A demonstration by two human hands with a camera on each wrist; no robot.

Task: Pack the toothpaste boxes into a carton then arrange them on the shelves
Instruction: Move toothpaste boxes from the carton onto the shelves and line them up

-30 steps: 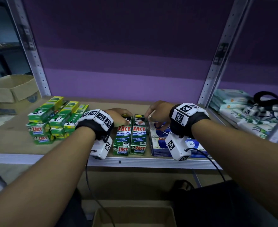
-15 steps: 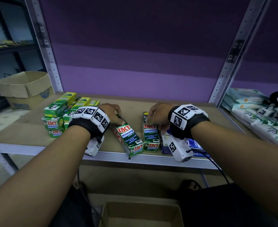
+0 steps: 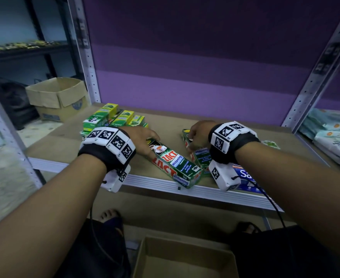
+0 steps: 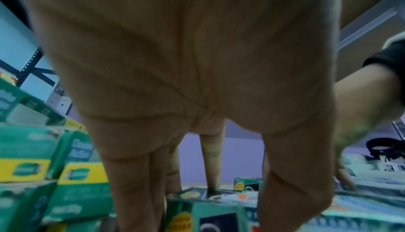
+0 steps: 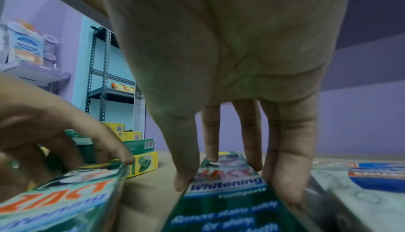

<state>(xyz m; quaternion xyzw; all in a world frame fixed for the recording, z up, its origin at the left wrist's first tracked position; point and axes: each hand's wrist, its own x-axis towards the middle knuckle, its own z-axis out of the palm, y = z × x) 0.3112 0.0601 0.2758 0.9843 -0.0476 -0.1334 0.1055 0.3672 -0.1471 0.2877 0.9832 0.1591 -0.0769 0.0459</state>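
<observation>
The left hand (image 3: 143, 140) grips the far end of a green Zact whitening box (image 3: 175, 165), fingers (image 4: 136, 183) down one long side and thumb (image 4: 293, 175) down the other, the near end of that box angled over the metal front lip of the shelf (image 3: 215, 192). Just right of that box, the right hand (image 3: 198, 135) clamps a second Zact box (image 5: 228, 192) the same way, thumb on its left edge and fingers on its right, the box lying flat on the shelf board. Right of the second box and touching it sit blue-and-white boxes (image 3: 245, 175), partly under the right wrist unit. Left of the angled box, behind the left wrist, stands a stack of green-and-yellow toothpaste boxes (image 3: 113, 119), untouched. Below the shelf lip, on the floor between the person's feet, an open carton (image 3: 185, 257) waits, nothing visible inside the part shown. A second, worn cardboard box (image 3: 57, 97) sits well left of the shelf, beyond its upright, and soft packs of wipes (image 3: 329, 133) fill the neighbouring bay on the right. The step in hand looks like the packing half of the job: both Zact boxes taken off the shelf at once for the carton. The next move likely calls for lifting both clear of the lip without knocking the blue boxes, bringing them down and inward over the carton, and laying them flat and parallel so later boxes fit alongside.
</observation>
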